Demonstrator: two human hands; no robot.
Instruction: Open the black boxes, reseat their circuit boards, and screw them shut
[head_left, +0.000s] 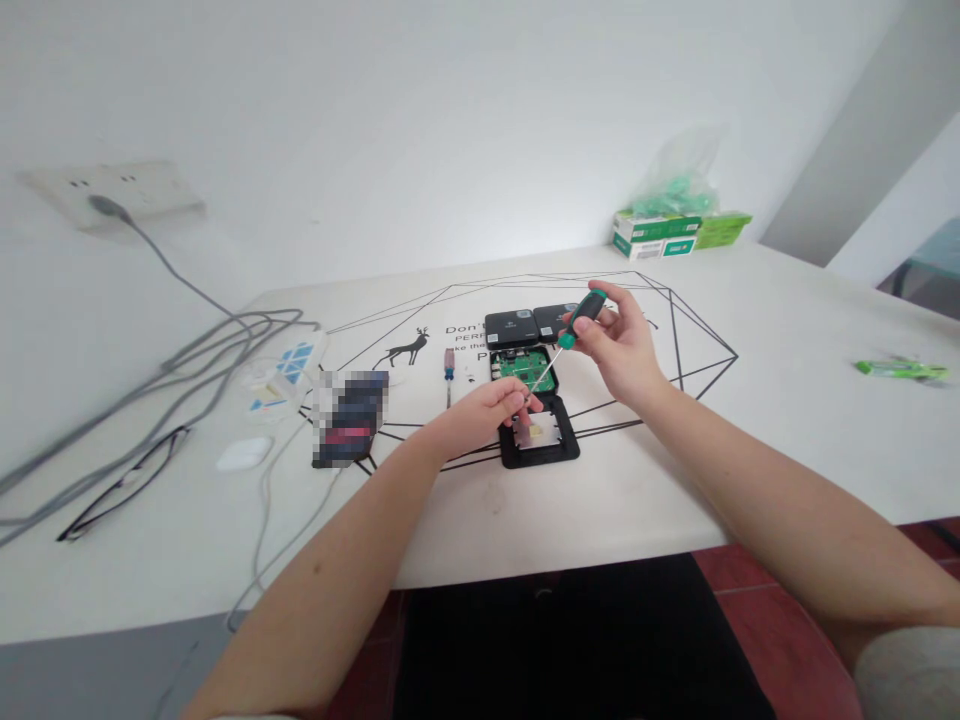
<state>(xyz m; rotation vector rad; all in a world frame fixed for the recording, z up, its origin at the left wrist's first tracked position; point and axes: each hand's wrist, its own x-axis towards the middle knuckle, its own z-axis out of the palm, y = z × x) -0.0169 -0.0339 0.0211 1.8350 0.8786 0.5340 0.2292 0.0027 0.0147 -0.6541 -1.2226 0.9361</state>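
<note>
Green-handled screwdriver (pixel 571 330) sits closed in the grip of your right hand (pixel 619 345), held above the surface (pixel 750 420), shaft slanting down-left toward your left hand (pixel 487 410). Your left fingers pinch shut at the shaft's tip; what they hold is too small to tell. Just below lies the open black case (pixel 540 440); the green circuit board (pixel 523 368) sits just behind it. A red-handled screwdriver (pixel 449 370) lies to the left.

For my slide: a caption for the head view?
Right hand holds a green screwdriver over an opened black box; left hand pinches its tip.
</note>
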